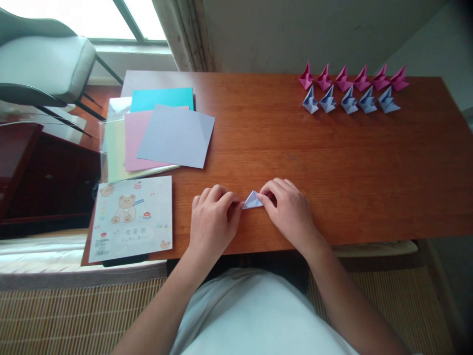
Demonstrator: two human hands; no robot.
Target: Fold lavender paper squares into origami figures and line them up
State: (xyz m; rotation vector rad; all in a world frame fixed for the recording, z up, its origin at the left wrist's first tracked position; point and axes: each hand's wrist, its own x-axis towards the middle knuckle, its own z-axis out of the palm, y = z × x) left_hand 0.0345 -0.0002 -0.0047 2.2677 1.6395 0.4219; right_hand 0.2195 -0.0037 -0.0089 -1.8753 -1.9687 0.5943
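Note:
A small folded piece of lavender paper (253, 200) lies on the wooden table (332, 158) near its front edge. My left hand (214, 219) pinches its left corner with fingers curled. My right hand (286, 207) presses down on its right side, fingers bent over it. Most of the paper is hidden under my fingers; only a triangular tip shows between the two hands.
Loose coloured sheets (162, 130) lie at the left, a bear-printed paper pack (131, 219) in front of them. Rows of folded pink pieces (353, 79) and lavender pieces (349, 101) stand at the back right. A grey chair (44, 61) stands by the window.

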